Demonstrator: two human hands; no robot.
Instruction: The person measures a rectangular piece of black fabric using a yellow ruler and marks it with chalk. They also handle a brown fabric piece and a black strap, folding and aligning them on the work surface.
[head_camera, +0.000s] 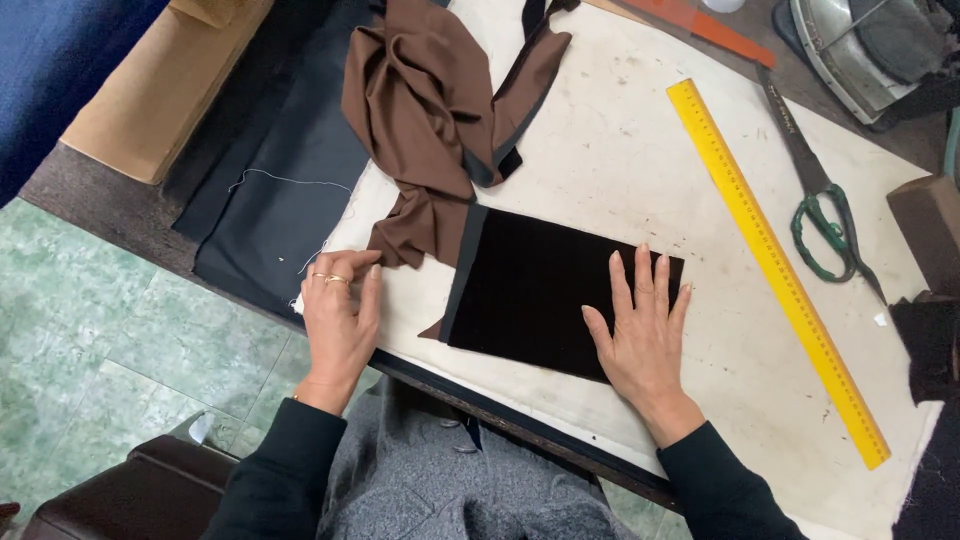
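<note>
Black panel (540, 290) lies flat on the white table (640, 170), near the front edge, w/ a grey band along its left side. It looks smoothed out already, no big wrinkles visible. Brown cloth (430, 110) attached at the panel's upper left is bunched up in a heap, so that part looks unsorted; I'd judge the flattening roughly half done.

Right hand (645, 335) rests palm down on the panel's right end, fingers straight, slightly spread, pressing the fabric to the table. Wrist low, forearm coming in from the near edge.

Left hand (340, 310) sits at the table's near-left edge, palm down, fingers together and bent a little toward the brown cloth's lower tail, tips touching or just beside it; can't tell if it's pinching anything. Rings on two fingers.

Yellow ruler (775, 265) and scissors (825, 215) lie well apart to the right, untouched. Dark cloth (290, 190) hangs off the left side.
</note>
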